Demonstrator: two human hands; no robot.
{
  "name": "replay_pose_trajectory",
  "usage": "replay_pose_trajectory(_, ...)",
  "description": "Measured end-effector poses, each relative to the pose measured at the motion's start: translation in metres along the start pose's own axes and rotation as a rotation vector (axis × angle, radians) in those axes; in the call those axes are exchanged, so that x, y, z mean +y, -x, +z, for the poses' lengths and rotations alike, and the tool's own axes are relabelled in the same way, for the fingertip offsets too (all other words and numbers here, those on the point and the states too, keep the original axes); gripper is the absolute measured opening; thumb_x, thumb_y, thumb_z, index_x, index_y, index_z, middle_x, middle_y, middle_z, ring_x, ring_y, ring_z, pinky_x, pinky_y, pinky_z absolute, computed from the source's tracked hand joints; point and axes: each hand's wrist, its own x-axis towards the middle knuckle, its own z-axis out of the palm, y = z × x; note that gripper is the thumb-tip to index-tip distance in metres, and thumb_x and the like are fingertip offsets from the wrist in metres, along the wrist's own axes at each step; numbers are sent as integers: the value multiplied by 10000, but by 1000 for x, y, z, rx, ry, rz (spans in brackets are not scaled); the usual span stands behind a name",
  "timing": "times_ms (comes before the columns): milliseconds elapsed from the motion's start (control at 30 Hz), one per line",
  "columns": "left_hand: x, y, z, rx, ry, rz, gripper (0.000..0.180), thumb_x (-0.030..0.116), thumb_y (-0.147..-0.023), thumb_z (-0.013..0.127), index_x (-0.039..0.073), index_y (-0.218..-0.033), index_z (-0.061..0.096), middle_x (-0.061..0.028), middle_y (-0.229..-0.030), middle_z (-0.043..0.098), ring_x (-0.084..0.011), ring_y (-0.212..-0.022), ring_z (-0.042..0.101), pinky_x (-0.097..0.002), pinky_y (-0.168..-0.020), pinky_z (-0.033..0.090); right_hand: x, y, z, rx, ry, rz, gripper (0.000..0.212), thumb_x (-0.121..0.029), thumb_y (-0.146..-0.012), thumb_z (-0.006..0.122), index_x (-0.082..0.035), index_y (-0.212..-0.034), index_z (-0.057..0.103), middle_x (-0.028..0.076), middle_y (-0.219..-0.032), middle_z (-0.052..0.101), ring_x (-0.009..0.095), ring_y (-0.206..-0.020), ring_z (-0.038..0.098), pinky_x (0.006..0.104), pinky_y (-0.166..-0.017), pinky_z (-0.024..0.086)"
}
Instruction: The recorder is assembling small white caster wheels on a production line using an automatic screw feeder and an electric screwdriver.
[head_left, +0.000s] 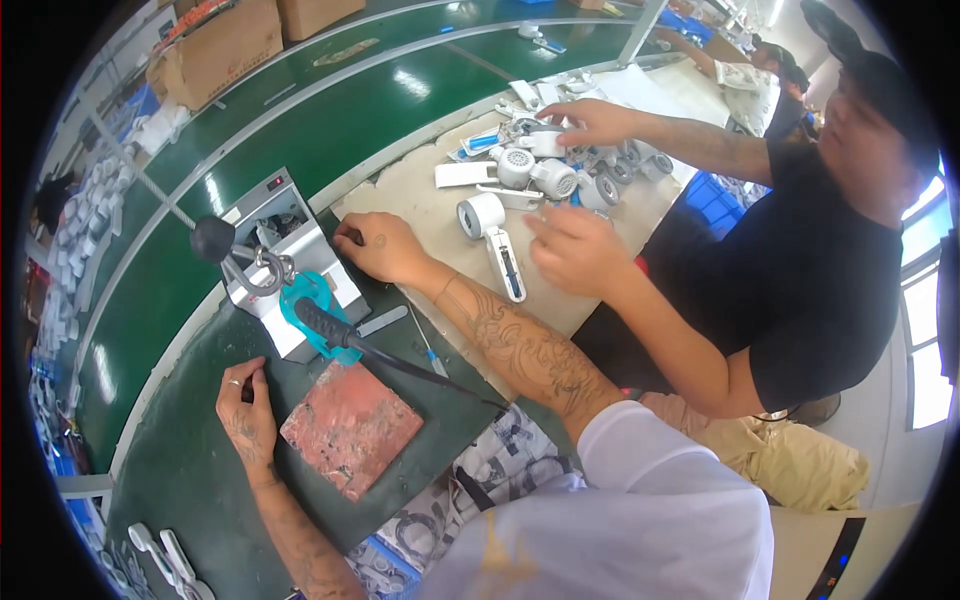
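Observation:
My left hand [248, 415], a ring on one finger, rests on the dark green table with its fingers curled. Thumb and forefinger come together around a small dark spot that I cannot make out. Just right of it lies a worn pink square pad [350, 430]. My right hand [385, 248] is closed beside the right side of a grey metal box-shaped machine [300, 245]; whatever its fingertips hold is hidden. Between my hands a teal electric screwdriver [310, 295] hangs from a hook, its black cord [410, 368] running right.
A co-worker's hand [590, 122] reaches over a pile of white fan parts [515, 168]; the other [580, 250] is near a handheld fan [484, 214] with an exposed handle. A small screwdriver [432, 360] and white parts [165, 560] lie on my table. A green conveyor [420, 90] runs behind.

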Motion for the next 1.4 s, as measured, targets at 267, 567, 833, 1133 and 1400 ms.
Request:
replay_pose_trajectory(267,-23,-4,4,67,142,-103,170,122,-1027,672,33,-1130,774,-74,-957,798,-114,-758,650,-273,-681,488,4,-1,2,7,11,6,210,-277,-939,697,-82,-995,755,134,-931,771,349,-901,730,454,-811,569)
replay_pose_trajectory(567,-25,-8,6,102,291,-189,188,157,-1025,699,-27,-1057,718,-98,-901,798,-109,-791,715,-250,-710,524,17,-7,9,15,83,10,216,-266,-949,678,-71,-1007,752,182,-908,752,396,-850,728,472,-767,567)
replay_pose_trajectory(833,-21,-8,5,112,279,-257,316,275,-1040,689,15,-871,628,-87,-659,723,-143,-546,623,-301,-579,479,34,-9,17,46,184,14,245,-151,-843,724,-6,-1040,734,282,-981,723,501,-959,687,508,-815,559)
replay_pose_trajectory(1133,-18,-8,-1,82,292,-285,298,259,-1020,717,30,-862,612,-77,-664,703,-147,-594,677,-281,-596,500,30,-5,19,59,177,42,271,-32,-807,660,-62,-1070,721,226,-904,725,466,-910,693,535,-820,548)
replay_pose_trajectory(1400,-19,-7,-3,100,308,-256,259,211,-1013,723,23,-889,593,-82,-682,709,-133,-614,667,-273,-607,493,15,-4,16,29,149,5,239,-119,-872,683,-10,-1082,716,263,-1009,731,493,-985,686,474,-843,563)
